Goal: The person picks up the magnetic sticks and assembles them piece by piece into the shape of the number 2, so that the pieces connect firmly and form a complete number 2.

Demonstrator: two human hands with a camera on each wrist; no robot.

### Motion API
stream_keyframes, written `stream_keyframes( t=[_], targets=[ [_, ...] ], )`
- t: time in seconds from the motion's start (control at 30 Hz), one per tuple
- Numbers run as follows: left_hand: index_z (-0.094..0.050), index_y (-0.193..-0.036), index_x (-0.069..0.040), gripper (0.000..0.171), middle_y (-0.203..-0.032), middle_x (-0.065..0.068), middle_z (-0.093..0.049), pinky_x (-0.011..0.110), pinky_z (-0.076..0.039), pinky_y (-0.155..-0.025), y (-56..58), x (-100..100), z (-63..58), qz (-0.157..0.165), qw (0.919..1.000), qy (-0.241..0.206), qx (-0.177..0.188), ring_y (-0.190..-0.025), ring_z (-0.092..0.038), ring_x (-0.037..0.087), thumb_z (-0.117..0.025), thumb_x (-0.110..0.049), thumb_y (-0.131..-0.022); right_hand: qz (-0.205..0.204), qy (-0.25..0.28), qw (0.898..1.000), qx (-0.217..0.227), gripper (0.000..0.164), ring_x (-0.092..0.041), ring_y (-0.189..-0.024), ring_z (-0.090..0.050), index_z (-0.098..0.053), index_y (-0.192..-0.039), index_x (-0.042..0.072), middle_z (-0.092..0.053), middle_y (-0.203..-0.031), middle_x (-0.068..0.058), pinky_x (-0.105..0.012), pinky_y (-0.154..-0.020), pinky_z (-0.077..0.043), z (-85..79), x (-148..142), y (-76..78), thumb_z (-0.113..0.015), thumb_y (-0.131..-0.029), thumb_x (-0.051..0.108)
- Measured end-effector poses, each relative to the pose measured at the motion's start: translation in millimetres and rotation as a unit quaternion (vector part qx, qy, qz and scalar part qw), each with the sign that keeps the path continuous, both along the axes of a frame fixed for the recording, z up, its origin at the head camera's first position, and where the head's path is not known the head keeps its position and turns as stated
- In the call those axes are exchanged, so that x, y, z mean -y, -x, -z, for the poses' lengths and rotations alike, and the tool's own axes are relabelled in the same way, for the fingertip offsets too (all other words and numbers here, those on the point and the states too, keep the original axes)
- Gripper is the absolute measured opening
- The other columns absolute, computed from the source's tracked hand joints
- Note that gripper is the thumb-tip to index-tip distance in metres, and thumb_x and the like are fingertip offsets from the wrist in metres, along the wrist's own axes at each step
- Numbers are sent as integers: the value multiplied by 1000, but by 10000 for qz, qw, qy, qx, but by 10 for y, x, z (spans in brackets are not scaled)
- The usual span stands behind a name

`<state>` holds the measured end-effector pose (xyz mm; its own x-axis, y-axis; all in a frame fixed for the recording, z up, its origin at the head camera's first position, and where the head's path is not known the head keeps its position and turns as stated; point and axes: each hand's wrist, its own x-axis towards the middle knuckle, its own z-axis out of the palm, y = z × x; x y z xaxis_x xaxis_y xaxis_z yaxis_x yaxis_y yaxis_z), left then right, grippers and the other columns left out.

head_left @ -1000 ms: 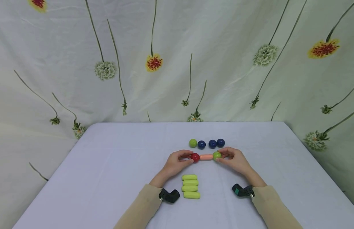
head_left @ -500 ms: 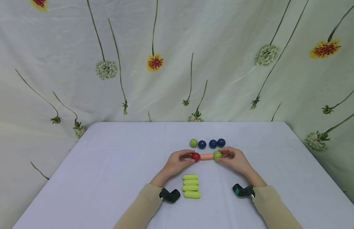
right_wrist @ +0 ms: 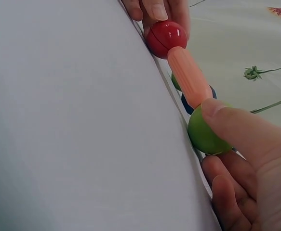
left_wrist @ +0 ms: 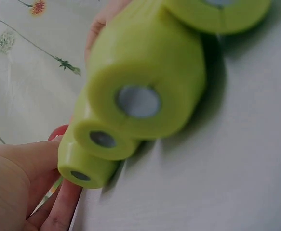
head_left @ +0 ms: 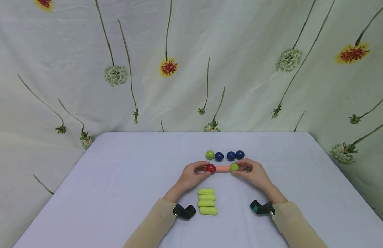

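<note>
My left hand point(head_left: 190, 176) pinches a glossy red ball point(head_left: 211, 168) between thumb and fingers. A ribbed orange-pink rod point(head_left: 223, 168) runs from that ball to a green ball point(head_left: 234, 167), end to end in one line. The green ball is pinched by my right hand point(head_left: 255, 175), its thumb point(right_wrist: 222, 115) lying over the ball near the rod's end. In the left wrist view, yellow-green rods point(left_wrist: 145, 91) with grey discs in their ends cover most of the left hand's work; a sliver of the red ball point(left_wrist: 59, 131) shows behind them.
Behind the hands a second green ball point(head_left: 209, 155) and three blue balls point(head_left: 219, 156) stand in a row. Several yellow-green rods point(head_left: 207, 203) lie stacked side by side nearer the front, between the forearms. A white cloth covers the table point(head_left: 132, 179); a flowered curtain point(head_left: 185, 34) hangs behind.
Both hands have shifted very slightly left and back relative to the table, with the red ball, rod and green ball still joined in line. The grips look the same.
</note>
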<state>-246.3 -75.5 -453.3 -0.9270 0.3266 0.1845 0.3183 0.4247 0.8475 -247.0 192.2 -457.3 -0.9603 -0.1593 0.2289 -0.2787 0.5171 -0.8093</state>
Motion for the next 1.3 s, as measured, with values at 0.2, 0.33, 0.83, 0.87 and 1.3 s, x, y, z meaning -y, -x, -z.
stream_keyframes(
  t=[0.2, 0.33, 0.83, 0.87, 1.3],
  targets=[
    [-63, -119, -12, 34, -107, 3, -65, 28, -49, -78, -3, -3, -4, -186, 9997, 131, -14, -99, -58, 17, -68, -21, -87, -18, 18, 10000, 26, 38, -14, -78, -61, -68, -108, 9, -66, -89, 0, -27, -70, -48, -7, 24, -11, -80, -75, 24],
    [-63, -120, -10, 35, -108, 3, -65, 27, -49, -78, 1, -2, 2, -177, 9998, 120, -28, -99, -58, 17, -68, -21, -87, -45, 19, 10000, 20, 39, -15, -79, -61, -68, -109, 7, -66, -91, -1, -27, -71, -49, -8, 20, -10, -79, -76, 24],
    [-63, -122, -11, 36, -109, 3, -65, 28, -49, -80, 5, 9, 23, -117, 9997, 200, -103, -100, -58, 17, -67, -23, -88, -51, -45, 10000, 20, 39, -15, -79, -60, -68, -108, 7, -67, -90, -1, -25, -68, -49, -12, 16, -11, -79, -76, 26],
    [-63, -122, -11, 36, -109, 3, -65, 28, -49, -80, 5, 9, 24, -115, 9997, 195, -123, -100, -58, 17, -67, -23, -88, -51, -36, 10000, 22, 39, -15, -79, -60, -68, -108, 7, -67, -91, -1, -25, -68, -49, -13, 18, -11, -79, -76, 26],
    [-63, -121, -11, 34, -109, 3, -65, 28, -49, -80, -6, 10, 26, -218, 9996, 114, -170, -98, -58, 17, -67, -18, -88, 164, 370, 9991, -120, 36, -15, -78, -61, -65, -108, 3, -66, -95, -8, -24, -62, -50, -28, -7, -4, -76, -80, 23]
  ],
)
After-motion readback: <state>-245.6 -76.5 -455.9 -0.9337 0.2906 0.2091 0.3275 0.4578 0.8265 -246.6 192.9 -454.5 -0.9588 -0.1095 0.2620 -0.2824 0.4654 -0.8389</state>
